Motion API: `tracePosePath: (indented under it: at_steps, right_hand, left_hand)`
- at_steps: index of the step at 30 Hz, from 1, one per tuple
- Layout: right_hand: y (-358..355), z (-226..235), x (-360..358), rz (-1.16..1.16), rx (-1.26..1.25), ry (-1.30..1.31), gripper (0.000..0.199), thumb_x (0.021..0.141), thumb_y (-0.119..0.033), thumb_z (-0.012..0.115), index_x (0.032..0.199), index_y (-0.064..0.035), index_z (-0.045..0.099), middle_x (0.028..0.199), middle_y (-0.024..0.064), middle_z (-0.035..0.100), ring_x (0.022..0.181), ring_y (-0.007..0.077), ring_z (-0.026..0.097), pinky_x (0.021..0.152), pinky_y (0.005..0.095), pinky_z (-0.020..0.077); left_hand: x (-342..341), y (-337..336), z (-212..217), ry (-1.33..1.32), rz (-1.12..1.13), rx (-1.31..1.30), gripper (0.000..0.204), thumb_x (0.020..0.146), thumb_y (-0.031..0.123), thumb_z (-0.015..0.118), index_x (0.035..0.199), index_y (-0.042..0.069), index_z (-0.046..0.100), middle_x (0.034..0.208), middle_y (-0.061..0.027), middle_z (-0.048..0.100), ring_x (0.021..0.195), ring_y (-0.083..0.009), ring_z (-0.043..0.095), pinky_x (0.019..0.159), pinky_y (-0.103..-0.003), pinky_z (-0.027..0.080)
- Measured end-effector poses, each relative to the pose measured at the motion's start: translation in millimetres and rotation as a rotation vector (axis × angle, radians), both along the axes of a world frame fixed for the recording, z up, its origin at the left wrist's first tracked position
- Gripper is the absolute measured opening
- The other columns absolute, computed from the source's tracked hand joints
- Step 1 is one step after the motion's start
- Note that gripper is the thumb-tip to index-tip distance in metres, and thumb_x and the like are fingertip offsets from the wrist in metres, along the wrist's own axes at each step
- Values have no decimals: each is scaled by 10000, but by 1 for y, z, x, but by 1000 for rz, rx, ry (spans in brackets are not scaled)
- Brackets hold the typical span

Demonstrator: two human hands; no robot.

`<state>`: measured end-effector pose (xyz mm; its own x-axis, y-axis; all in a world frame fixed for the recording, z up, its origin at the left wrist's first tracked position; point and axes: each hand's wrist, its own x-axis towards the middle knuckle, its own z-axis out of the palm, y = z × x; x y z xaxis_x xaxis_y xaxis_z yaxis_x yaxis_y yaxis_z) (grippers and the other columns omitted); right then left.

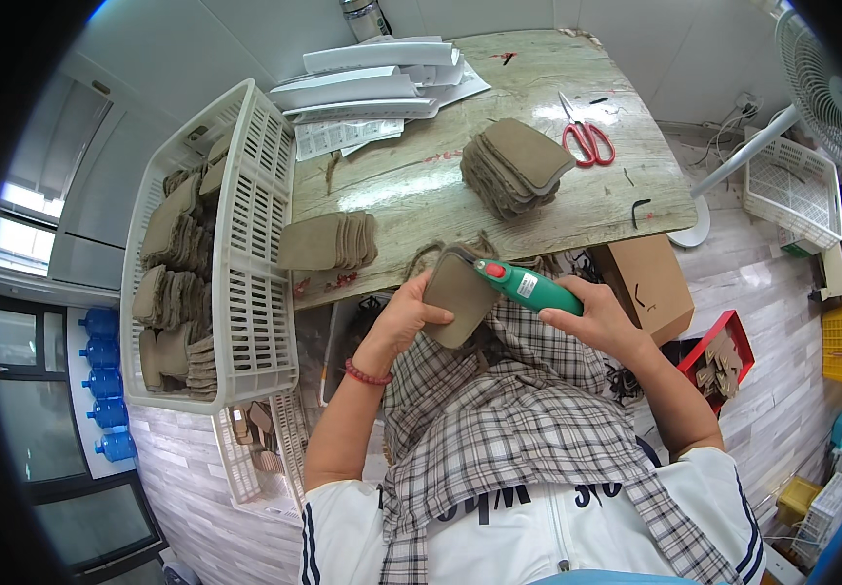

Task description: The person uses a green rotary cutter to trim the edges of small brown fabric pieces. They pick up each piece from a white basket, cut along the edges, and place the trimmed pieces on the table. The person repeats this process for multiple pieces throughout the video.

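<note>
My left hand (403, 320) grips a flat brown fabric pad (458, 300) with rounded corners, holding it over my lap at the table's near edge. Wrapped in my right hand (596, 318) is a green handheld power cutter (534, 288) with a red button. Its head meets the pad's upper right edge; the blade itself is too small to make out. On the worn wooden table (411, 180), a tall stack of similar pads (516, 166) stands beyond the tool. A lower, fanned-out row of pads (328, 241) lies to the left.
Red-handled scissors (588, 141) lie at the table's right. Papers (367, 90) are piled at the back left. A white crate (263, 234) full of pads borders the table's left side. To the right are a cardboard box (647, 288), a red box (744, 341) with scraps and a fan (823, 83).
</note>
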<state>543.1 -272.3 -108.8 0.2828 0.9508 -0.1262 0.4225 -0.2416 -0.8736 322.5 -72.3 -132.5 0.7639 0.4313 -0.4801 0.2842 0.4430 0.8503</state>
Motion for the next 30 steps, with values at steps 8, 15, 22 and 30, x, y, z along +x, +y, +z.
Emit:
tracePosePath:
  at_steps: [8,15,22,30]
  right_hand:
    - [5,-1,-2,23,-4,124,392,829,-257,726,1071,28,611,738,41,607,600,86,564,544,252,466]
    - [-2,-1,5,91,-75,164,400,828,-234,724,1094,41,611,756,44,598,607,87,563,563,248,470]
    - [-10,-6,6,58,-125,263,471,835,-344,721,1105,27,615,740,67,620,627,116,596,580,270,483]
    - [-10,-9,2,106,-135,295,460,837,-344,722,1075,34,614,768,78,625,625,121,601,574,272,491]
  left_hand:
    - [-6,5,1,52,-129,23,597,697,-153,602,1266,17,544,1089,-54,647,988,-154,607,888,-294,479]
    - [-16,17,15,162,-311,144,451,698,-109,643,1127,22,593,990,-17,639,920,-127,592,841,-272,471]
    - [-34,32,7,106,4,176,272,726,-29,733,954,61,615,878,-2,653,768,-82,604,700,-231,490]
    - [-40,27,5,26,258,116,181,761,-1,750,917,25,660,815,-59,696,697,-117,646,644,-252,520]
